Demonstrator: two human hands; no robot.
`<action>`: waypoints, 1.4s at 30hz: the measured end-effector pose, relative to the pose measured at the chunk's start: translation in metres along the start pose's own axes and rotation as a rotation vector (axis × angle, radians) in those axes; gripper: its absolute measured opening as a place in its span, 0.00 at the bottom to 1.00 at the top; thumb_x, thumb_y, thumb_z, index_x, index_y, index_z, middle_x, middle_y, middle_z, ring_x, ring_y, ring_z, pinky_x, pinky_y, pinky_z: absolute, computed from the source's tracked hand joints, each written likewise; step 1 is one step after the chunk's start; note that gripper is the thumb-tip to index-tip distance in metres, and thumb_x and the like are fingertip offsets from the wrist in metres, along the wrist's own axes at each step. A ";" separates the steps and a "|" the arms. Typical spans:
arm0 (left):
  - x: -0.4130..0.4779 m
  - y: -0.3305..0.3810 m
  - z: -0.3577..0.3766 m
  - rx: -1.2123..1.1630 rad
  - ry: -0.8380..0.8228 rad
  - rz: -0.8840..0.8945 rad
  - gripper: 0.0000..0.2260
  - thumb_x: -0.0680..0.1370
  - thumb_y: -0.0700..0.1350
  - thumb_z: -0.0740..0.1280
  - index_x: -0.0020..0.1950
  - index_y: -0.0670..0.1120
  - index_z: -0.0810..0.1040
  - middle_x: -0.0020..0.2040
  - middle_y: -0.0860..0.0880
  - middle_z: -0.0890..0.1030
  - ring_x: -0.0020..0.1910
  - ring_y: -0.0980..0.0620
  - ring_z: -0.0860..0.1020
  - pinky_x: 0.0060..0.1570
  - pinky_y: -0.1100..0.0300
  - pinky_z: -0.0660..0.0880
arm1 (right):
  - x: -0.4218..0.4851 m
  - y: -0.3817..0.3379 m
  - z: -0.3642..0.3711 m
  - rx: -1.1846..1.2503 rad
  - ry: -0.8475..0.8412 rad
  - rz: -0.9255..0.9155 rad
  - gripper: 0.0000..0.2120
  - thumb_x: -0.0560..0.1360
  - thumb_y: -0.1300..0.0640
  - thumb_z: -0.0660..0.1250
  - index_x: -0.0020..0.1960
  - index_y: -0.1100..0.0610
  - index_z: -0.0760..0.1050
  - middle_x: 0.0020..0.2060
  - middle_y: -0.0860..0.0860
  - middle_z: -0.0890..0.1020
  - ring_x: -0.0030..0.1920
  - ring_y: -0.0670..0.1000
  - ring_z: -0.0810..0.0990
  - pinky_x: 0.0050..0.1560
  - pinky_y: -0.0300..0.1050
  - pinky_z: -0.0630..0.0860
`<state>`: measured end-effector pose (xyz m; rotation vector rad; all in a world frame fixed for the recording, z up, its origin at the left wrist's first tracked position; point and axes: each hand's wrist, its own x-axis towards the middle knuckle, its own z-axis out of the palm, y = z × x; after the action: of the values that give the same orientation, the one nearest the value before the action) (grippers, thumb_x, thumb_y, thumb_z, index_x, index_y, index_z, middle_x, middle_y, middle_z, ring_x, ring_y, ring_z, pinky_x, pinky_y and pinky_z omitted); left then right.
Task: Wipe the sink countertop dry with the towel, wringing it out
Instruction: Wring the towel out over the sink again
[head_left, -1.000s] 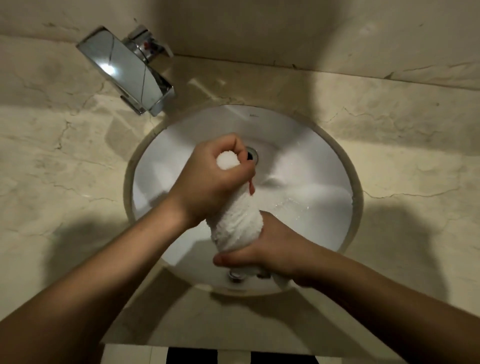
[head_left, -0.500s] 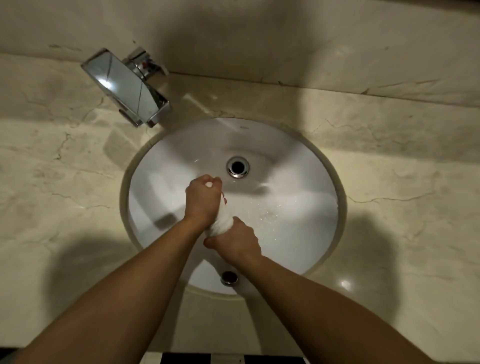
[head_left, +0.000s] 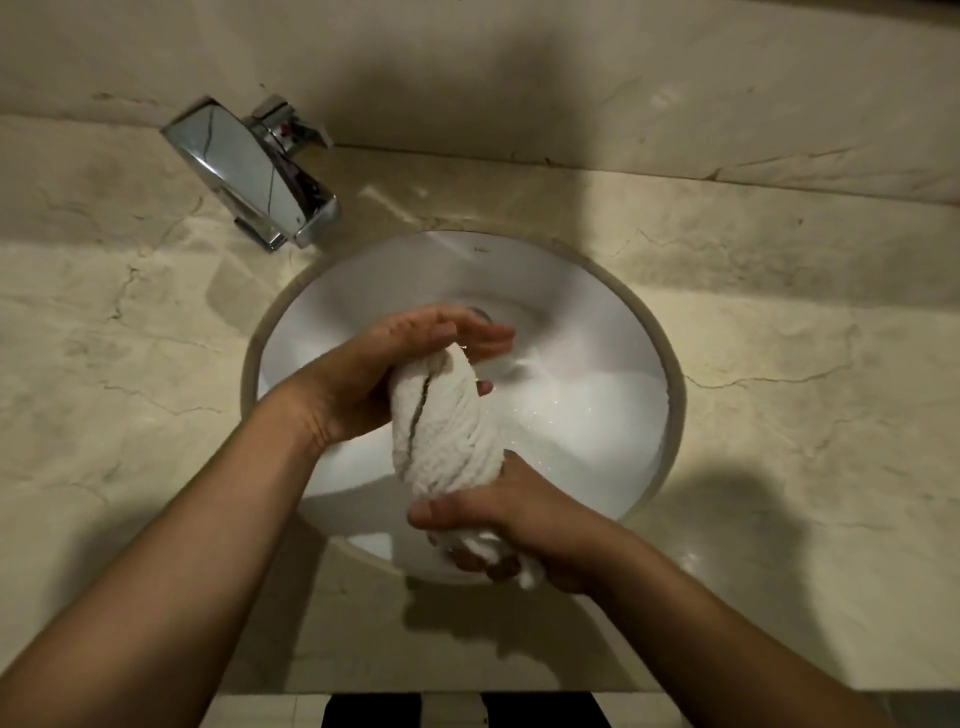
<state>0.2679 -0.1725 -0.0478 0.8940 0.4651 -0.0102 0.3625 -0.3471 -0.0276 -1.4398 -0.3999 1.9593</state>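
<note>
A white towel (head_left: 441, 431), twisted into a thick roll, hangs over the round white sink basin (head_left: 597, 415). My left hand (head_left: 384, 374) lies against the roll's upper end with the fingers partly stretched out over it. The lower end is gripped by my right hand (head_left: 498, 525), with a bit of towel sticking out below the fist. The beige marble countertop (head_left: 779, 415) surrounds the basin. The drain is mostly hidden behind my left fingers.
A chrome faucet (head_left: 249, 171) juts out over the counter at the basin's back left. A marble backsplash wall (head_left: 571, 78) runs along the rear. Water droplets glisten inside the basin on the right. The counter's front edge (head_left: 260, 693) sits at the bottom.
The roll looks larger and closer than half a second ago, and thicker, less tightly twisted. My left fingers have loosened from a fist to a partly stretched hold.
</note>
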 end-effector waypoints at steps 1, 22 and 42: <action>-0.005 0.005 0.004 -0.040 -0.074 0.041 0.32 0.71 0.53 0.78 0.70 0.41 0.73 0.75 0.44 0.73 0.76 0.47 0.69 0.66 0.41 0.75 | -0.009 -0.005 -0.002 0.049 -0.134 0.043 0.14 0.69 0.53 0.78 0.51 0.53 0.78 0.39 0.55 0.81 0.30 0.51 0.76 0.23 0.38 0.69; 0.030 -0.063 -0.002 0.441 0.887 0.070 0.11 0.79 0.41 0.64 0.55 0.49 0.86 0.30 0.46 0.83 0.33 0.50 0.83 0.53 0.46 0.82 | 0.067 0.028 0.017 -0.493 0.578 0.094 0.25 0.60 0.41 0.75 0.52 0.50 0.75 0.44 0.49 0.83 0.42 0.52 0.83 0.42 0.51 0.81; -0.123 -0.008 0.037 -0.257 0.719 0.282 0.18 0.83 0.44 0.65 0.72 0.44 0.73 0.61 0.46 0.84 0.60 0.46 0.83 0.51 0.54 0.82 | -0.052 -0.002 0.087 -0.068 0.827 -0.495 0.17 0.85 0.53 0.62 0.42 0.64 0.69 0.33 0.59 0.69 0.34 0.51 0.68 0.37 0.46 0.65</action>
<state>0.1694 -0.2279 0.0140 0.6835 0.9785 0.6337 0.2915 -0.3684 0.0411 -1.8266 -0.3825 0.8671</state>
